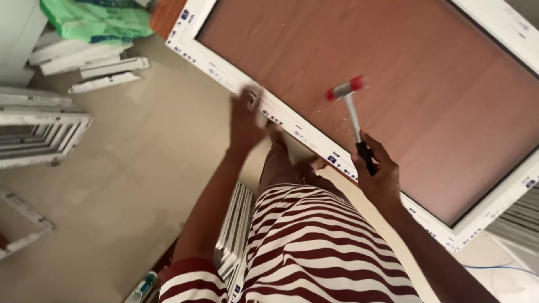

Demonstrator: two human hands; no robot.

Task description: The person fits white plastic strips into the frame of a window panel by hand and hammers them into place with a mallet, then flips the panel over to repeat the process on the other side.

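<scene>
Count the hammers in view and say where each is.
1. The hammer is in the right hand, its red-tipped head raised over the brown panel. Others may lie outside the view.

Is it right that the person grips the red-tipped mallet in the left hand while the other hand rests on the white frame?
No. The head view shows the mallet in the right hand; it is the left hand that rests on the white frame.

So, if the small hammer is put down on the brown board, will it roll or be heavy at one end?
The hammer, gripped by the right hand, looks head-heavy: thick two-faced head, thin shaft. Its round head may rock slightly; the board looks flat, so it probably stays.
</scene>
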